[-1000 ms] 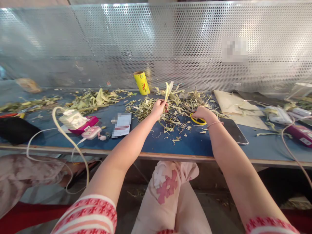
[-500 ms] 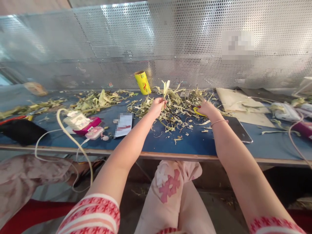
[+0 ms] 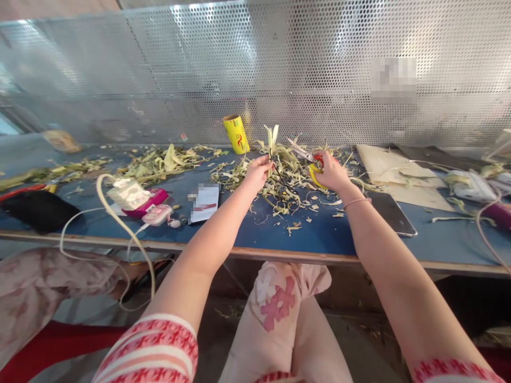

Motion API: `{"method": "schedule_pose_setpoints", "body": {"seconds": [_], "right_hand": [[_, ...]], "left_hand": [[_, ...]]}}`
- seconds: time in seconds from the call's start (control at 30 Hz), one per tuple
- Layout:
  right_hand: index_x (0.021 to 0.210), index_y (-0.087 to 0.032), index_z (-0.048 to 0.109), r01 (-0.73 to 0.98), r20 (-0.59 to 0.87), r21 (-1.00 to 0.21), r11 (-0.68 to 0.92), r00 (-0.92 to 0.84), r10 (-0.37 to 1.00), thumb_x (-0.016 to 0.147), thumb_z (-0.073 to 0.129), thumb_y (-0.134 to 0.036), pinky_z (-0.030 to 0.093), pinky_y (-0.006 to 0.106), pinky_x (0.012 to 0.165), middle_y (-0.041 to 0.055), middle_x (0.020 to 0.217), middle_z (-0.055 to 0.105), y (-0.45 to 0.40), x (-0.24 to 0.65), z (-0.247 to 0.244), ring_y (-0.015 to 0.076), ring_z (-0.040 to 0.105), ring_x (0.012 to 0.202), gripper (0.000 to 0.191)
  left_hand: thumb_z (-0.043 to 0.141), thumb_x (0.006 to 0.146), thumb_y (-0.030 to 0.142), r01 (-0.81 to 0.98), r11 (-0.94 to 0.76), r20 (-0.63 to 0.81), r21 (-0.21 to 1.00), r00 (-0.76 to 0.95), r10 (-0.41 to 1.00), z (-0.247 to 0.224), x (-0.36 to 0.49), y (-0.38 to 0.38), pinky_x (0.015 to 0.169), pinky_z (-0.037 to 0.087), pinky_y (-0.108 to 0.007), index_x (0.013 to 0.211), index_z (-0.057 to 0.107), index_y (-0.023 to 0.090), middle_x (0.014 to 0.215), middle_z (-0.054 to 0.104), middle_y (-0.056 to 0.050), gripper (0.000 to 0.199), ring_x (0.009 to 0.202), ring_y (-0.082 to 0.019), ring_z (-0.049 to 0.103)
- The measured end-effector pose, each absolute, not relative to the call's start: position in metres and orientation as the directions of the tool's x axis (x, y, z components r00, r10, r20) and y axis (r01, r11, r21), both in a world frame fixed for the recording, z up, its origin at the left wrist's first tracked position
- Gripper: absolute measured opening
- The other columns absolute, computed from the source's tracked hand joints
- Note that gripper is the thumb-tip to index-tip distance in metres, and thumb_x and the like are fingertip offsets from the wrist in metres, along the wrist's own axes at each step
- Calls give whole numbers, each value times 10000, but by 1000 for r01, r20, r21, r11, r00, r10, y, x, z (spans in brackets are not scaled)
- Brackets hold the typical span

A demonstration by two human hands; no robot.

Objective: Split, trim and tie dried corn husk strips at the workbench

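Between the fingertips of my left hand (image 3: 259, 171) is a small upright bundle of pale leaf strips (image 3: 272, 139), with a dark cord or band around its lower part that trails down to the right. My right hand (image 3: 332, 171) is closed on the handles of a pair of scissors (image 3: 300, 150) with yellow and red grips. Their blades point up and left toward the bundle, a short way apart from it. Below and behind both hands lies a loose heap of shredded pale green strips (image 3: 283, 199).
A yellow cardboard tube (image 3: 236, 134) stands at the back against the perforated metal panel (image 3: 191, 69). Left lie a lit phone (image 3: 205, 204), a power strip with cable (image 3: 149, 205) and a black pouch (image 3: 42, 210). A dark tablet (image 3: 389, 213) and brown paper (image 3: 393, 170) lie right.
My right hand has lifted and turned slightly left, bringing the scissors' blades up out of the heap into view. My left hand keeps its hold on the bundle almost in place.
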State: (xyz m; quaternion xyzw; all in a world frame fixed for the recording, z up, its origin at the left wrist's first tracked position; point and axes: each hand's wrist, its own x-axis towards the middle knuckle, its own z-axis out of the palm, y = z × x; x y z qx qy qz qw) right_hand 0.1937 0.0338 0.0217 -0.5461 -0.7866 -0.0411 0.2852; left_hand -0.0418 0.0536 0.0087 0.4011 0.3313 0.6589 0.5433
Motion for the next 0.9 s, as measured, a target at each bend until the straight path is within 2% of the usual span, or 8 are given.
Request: {"method": "schedule_pose_setpoints", "body": {"seconds": [0.1, 0.33, 0.53, 0.73, 0.9], "right_hand": [[1315, -156, 390, 868, 491, -148, 473, -351, 797, 792, 567, -440, 402, 405, 988, 157, 1302, 537, 26, 186, 22, 305, 482, 1222, 621], [1293, -150, 420, 865, 445, -52, 498, -427, 788, 796, 549, -498, 413, 422, 969, 159, 1250, 577, 18, 174, 21, 330, 537, 1152, 620], [1331, -153, 389, 878, 426, -58, 476, -410, 807, 805, 539, -474, 415, 422, 960, 161, 1284, 559, 17, 171, 21, 333, 536, 1157, 634], [1326, -166, 396, 890, 437, -59, 452, -384, 813, 815, 518, -478, 430, 420, 929, 155, 1270, 567, 19, 171, 21, 326, 562, 1114, 612], [1303, -175, 412, 894, 450, -58, 444, -373, 811, 824, 503, -489, 440, 417, 903, 149, 1221, 591, 19, 171, 21, 321, 576, 1081, 580]], "left_hand": [[605, 695, -19, -462, -178, 141, 869, -114, 983, 8, -43, 54, 753, 518, -277, 834, 568, 139, 699, 610, 14, 214, 639, -89, 605], [579, 651, -47, -411, -185, 132, 893, -153, 979, 6, -40, 52, 694, 526, -261, 845, 530, 158, 702, 610, 40, 287, 611, -86, 606], [564, 625, -52, -404, -188, 147, 895, -130, 981, 7, -35, 50, 711, 521, -270, 838, 523, 165, 740, 627, 36, 306, 622, -89, 607], [587, 630, -33, -397, -259, 228, 881, -124, 966, 4, -35, 50, 661, 487, -249, 826, 510, 162, 695, 607, 36, 288, 591, -83, 584], [620, 629, 1, -374, -265, 240, 889, -114, 964, 4, -34, 49, 657, 475, -246, 846, 496, 174, 663, 597, 49, 304, 586, -84, 581]]}}
